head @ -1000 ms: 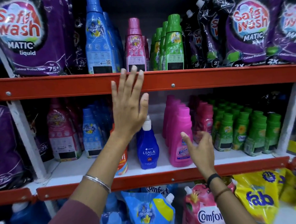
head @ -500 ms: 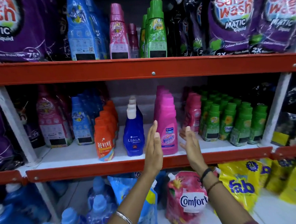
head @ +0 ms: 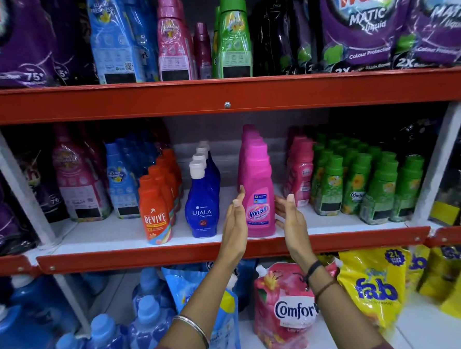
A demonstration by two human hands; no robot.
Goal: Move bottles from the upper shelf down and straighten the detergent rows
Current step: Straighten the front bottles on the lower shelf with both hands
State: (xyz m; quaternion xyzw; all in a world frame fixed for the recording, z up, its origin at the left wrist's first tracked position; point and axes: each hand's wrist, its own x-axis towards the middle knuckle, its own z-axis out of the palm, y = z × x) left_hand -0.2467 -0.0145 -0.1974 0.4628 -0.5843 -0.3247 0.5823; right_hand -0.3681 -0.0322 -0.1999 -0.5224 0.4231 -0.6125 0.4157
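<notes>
Your left hand, right hand flat, unclenched, flanking pink plastic Vanish bottle at 9 and 3 o'clock, probably squaring row; contact unclear.

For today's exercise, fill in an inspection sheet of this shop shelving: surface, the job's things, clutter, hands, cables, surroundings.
Surface: middle shelf, white board with red front edge.
Job's things: Vanish bottle heads a pink row; Ujala row and Revive row to its left.
Clutter: nothing seen.
Hands: left hand and right hand open, flanking the Vanish bottle; no grip.
Cables: nothing seen.
Surroundings: upper shelf bottles; Comfort pouch below.
</notes>
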